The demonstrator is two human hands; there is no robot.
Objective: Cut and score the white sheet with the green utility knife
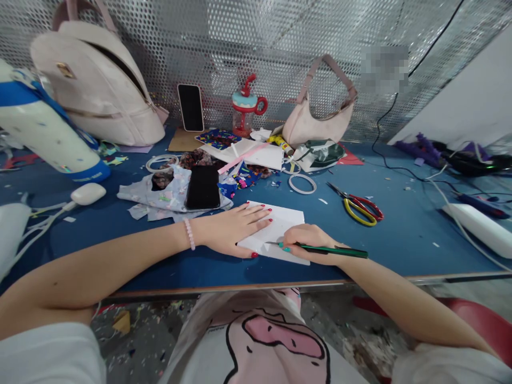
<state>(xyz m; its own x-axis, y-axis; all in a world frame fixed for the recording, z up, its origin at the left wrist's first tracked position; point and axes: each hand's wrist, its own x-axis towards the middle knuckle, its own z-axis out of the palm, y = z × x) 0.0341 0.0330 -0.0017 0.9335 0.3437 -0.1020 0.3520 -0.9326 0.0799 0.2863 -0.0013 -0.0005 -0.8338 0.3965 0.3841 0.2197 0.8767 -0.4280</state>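
A white rectangular sheet, perhaps board or foam (286, 216), lies on the blue table near its front edge. My left hand (232, 229) rests flat on its left part, fingers stretched and spread. In my right hand (308, 240) is a slim green craft knife (336, 250), its thin blade pointing left and touching or nearly touching the sheet. The knife's handle extends right over my wrist. Just beyond my left hand are a black pad (203, 186) and pale patterned fabric (172, 186). Scissors with red and yellow handles (360, 209) lie right of the sheet, blades apart.
Behind are a backpack (100, 90), a phone (191, 108), a red-handled cup (242, 114) and a pink handbag (320, 120). Scraps, tape rings (302, 183) and a glue bottle surround them. A large bottle (48, 122) stands left; cables and a white device (482, 226) lie right.
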